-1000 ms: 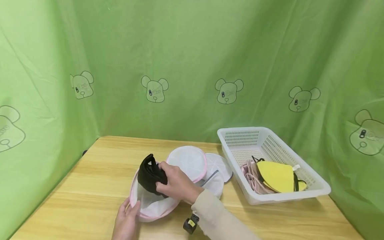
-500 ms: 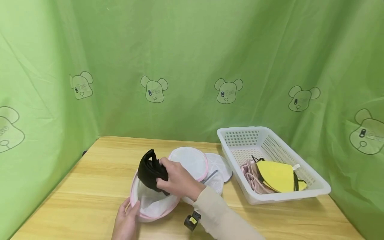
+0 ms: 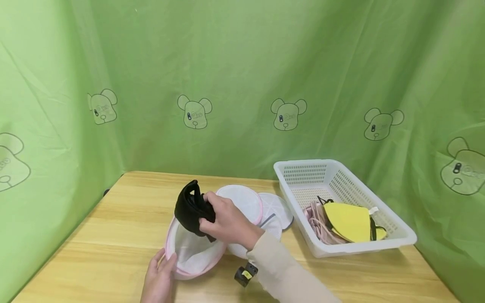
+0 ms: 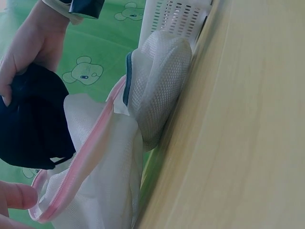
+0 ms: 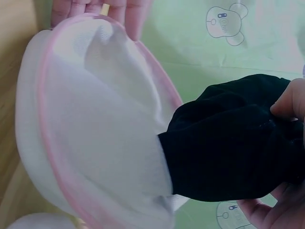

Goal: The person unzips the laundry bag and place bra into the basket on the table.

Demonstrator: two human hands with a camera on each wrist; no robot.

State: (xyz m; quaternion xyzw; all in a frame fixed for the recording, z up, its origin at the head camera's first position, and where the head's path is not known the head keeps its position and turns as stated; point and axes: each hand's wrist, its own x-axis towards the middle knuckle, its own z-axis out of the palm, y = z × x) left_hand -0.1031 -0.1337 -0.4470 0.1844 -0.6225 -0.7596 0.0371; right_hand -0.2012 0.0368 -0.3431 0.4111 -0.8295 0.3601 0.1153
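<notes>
My left hand (image 3: pixel 160 274) pinches the near-left rim of a round white mesh laundry bag (image 3: pixel 197 257) with a pink zip edge, its mouth open. Above that mouth, my right hand (image 3: pixel 229 222) grips a folded black bra (image 3: pixel 188 212). In the right wrist view, the rounded black cup (image 5: pixel 233 138) has its lower end overlapping the bag's opening (image 5: pixel 105 124). From the left wrist view, the bra (image 4: pixel 33 114) hangs beside the pink rim (image 4: pixel 86 152); whether it touches the mesh, I cannot tell.
More mesh bags lie behind and to the right: a pink-rimmed one (image 3: pixel 242 202), a grey-edged one (image 3: pixel 275 210) and a smaller one with a grey zip (image 3: pixel 273 226). A white basket (image 3: pixel 322 251) at the right holds a yellow bra (image 3: pixel 348 222) and pink strappy garments (image 3: pixel 320 223).
My right hand has risen slightly and shifted a little right with the black bra, showing more of the bag's inside. My left hand has stayed on the rim.
</notes>
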